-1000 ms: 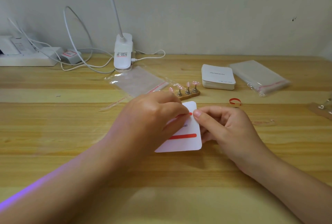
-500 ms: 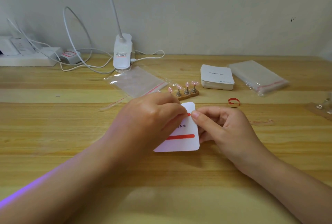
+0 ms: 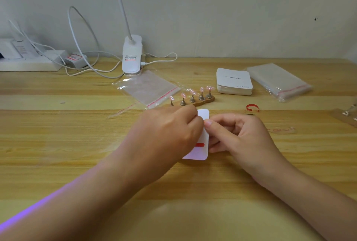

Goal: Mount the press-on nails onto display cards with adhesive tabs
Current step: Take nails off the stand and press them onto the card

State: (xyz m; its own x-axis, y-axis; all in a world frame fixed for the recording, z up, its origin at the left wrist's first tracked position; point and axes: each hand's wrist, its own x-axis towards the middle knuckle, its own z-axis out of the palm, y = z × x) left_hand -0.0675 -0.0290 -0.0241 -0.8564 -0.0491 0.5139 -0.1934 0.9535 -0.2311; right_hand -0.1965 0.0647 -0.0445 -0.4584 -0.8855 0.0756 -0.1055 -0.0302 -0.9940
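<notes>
Hands meet over a white display card (image 3: 203, 140) lying on the wooden desk (image 3: 58, 144), just in front of the wooden nail stand (image 3: 195, 102). The left hand (image 3: 164, 134) lies knuckles-up across the card's left half, its fingers curled down so that the tips come to the card's upper part; whether they pinch something there cannot be made out, since the hand itself hides the spot. The right hand (image 3: 239, 136) sits at the card's right edge with fingers curled inward, its thumb and forefinger reaching to that edge and meeting the left hand's fingertips, so it appears to pinch the card. Both forearms come in from the lower corners, angled toward each other.

Only the card's top right corner, right margin and bottom strip show, along with the end of a red adhesive strip (image 3: 200, 145) peeking out below the left hand.

On the stand, five pink press-on nails (image 3: 209, 88) sit upright on small metal posts. Right of the stand rests a stack of blank cards (image 3: 233, 82), and farther right a packet of clear bags (image 3: 278, 81). A curled red strip of backing (image 3: 252, 107) lies just right of the stand's near side.
</notes>
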